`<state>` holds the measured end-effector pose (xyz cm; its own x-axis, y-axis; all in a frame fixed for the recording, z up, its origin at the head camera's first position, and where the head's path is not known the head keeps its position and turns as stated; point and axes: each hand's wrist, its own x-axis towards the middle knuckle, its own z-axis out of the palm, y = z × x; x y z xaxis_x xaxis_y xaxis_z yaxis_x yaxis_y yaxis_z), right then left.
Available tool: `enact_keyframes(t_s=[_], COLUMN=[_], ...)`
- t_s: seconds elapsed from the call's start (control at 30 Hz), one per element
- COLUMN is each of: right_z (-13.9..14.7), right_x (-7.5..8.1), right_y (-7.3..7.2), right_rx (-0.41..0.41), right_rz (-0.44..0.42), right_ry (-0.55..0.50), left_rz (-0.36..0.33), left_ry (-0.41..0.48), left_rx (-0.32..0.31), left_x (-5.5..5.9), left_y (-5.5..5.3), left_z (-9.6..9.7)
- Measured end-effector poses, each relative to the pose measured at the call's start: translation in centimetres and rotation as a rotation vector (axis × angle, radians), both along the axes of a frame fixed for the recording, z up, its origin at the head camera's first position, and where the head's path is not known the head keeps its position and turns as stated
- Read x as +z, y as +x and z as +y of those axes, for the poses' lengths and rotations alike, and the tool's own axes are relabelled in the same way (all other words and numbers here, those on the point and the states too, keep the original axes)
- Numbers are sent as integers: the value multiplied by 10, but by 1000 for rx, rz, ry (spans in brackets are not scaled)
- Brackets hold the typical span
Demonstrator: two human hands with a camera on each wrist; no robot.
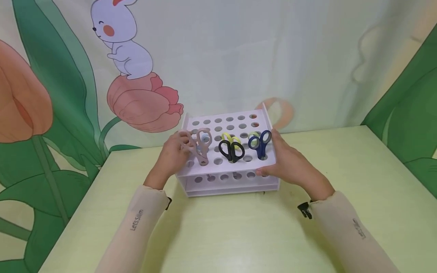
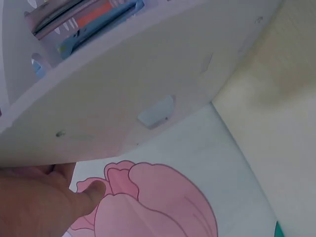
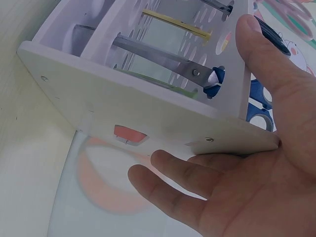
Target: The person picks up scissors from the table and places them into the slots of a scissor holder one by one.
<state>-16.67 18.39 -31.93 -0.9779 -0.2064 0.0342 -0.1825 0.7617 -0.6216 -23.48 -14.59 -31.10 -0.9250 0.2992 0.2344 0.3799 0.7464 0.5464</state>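
Note:
A white rack [image 1: 232,167] with rows of round holes stands on the table, its handled scissors upright in the holes. My left hand [image 1: 174,151] holds its left side, fingers over the top edge near the pink scissors [image 1: 203,155]; in the left wrist view the thumb shows below the side panel [image 2: 113,118]. My right hand [image 1: 290,163] grips the right side, thumb at the front corner and fingers along the outer panel [image 3: 148,113]. Black scissors [image 1: 232,153] stand mid-front, with yellow scissors [image 1: 226,136] behind. Navy scissors [image 1: 261,149] stand near my right thumb, overlapping green scissors [image 1: 252,137].
The rack stands on a pale yellow-green table [image 1: 225,235]. Close behind it hangs a printed cloth backdrop [image 1: 222,57] with a rabbit and tulips. A black buckle [image 1: 305,209] hangs at my right sleeve [image 1: 341,223].

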Motion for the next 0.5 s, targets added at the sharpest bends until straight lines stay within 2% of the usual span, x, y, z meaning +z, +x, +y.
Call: enact_keyframes(t_s=[0.23,0.37,0.5], right_z=[-5,-5,-3], right_x=[2,1,2], right_y=[-2,-2,1], right_rx=[5,10,23], right_rz=[-12,-5,-1], right_ry=[7,-8,-24], left_rz=[-43,-62,-71], left_ry=[-63,-44,-2], left_rx=[13,-15,-39], left_x=[4,4,0], left_y=[7,7,14], left_z=[-3,-4,-8])
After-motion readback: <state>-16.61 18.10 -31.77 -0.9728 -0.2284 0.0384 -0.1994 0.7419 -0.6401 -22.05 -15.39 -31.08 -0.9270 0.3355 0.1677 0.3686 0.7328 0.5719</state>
